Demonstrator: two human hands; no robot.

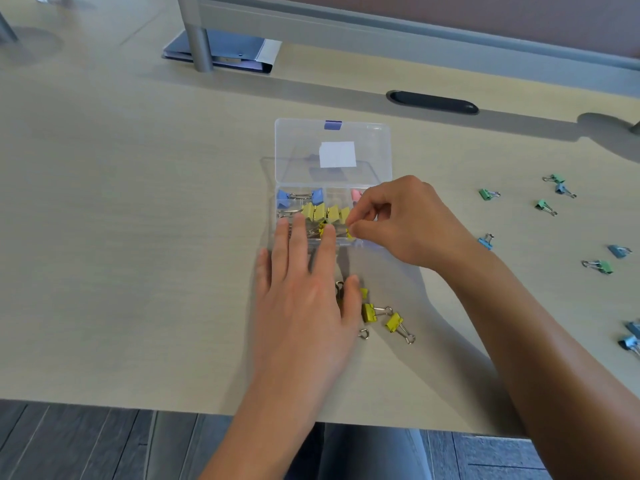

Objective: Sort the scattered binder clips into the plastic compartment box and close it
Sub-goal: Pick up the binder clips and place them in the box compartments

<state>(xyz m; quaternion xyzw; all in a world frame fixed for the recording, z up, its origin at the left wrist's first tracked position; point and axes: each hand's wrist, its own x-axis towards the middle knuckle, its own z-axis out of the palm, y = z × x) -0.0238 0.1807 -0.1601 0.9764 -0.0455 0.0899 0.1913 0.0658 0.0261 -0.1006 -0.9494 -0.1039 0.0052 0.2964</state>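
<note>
A clear plastic compartment box (282, 174) lies open mid-table, its lid (332, 150) raised at the back. Inside are blue clips (284, 197), several yellow clips (322, 212) and a pink clip (356, 194). My left hand (304, 285) lies flat with straight fingers, its fingertips on the box's front edge. My right hand (401, 223) pinches a yellow clip (349, 233) over the box's front right compartment. Loose yellow clips (381, 317) lie on the table just right of my left hand.
Green and blue clips (554, 202) are scattered on the table to the right, more blue ones (632, 337) at the right edge. A blue binder (221, 53) lies at the back by a metal post (199, 43). A dark cable slot (433, 102) sits behind the box.
</note>
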